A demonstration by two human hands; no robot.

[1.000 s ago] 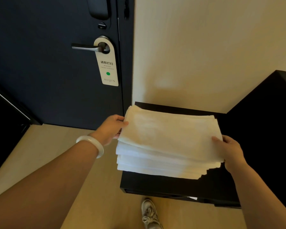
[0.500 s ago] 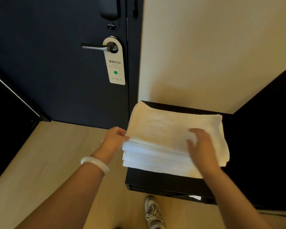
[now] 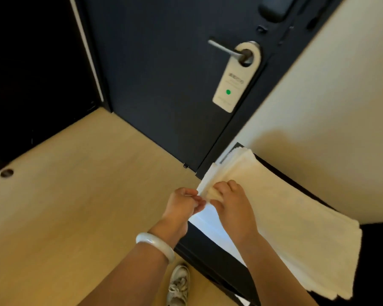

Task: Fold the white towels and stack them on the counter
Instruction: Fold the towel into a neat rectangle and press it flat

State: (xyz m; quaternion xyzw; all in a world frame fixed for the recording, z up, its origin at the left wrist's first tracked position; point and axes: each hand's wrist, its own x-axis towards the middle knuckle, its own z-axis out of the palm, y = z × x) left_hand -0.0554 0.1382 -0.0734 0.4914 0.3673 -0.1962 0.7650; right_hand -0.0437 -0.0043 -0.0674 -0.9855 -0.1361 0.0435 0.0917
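Note:
A stack of folded white towels (image 3: 285, 213) lies on a dark counter (image 3: 210, 255) against the cream wall. Both hands meet at the stack's near left corner. My left hand (image 3: 181, 206), with a pale bangle on its wrist, pinches the edge of the towels there. My right hand (image 3: 228, 204) has its fingers curled round a lifted corner of the top towel, right beside the left hand. The lower layers under the hands are partly hidden.
A dark door (image 3: 175, 85) with a lever handle and a white hanger tag (image 3: 234, 82) stands behind the counter's left end. Light wood floor (image 3: 75, 206) spreads to the left. A white sneaker (image 3: 178, 286) shows below. A black cabinet side (image 3: 380, 261) is at right.
The view has swung left and tilted. My right hand has moved from the stack's right side across its top to the left corner, where it now grips beside my left hand.

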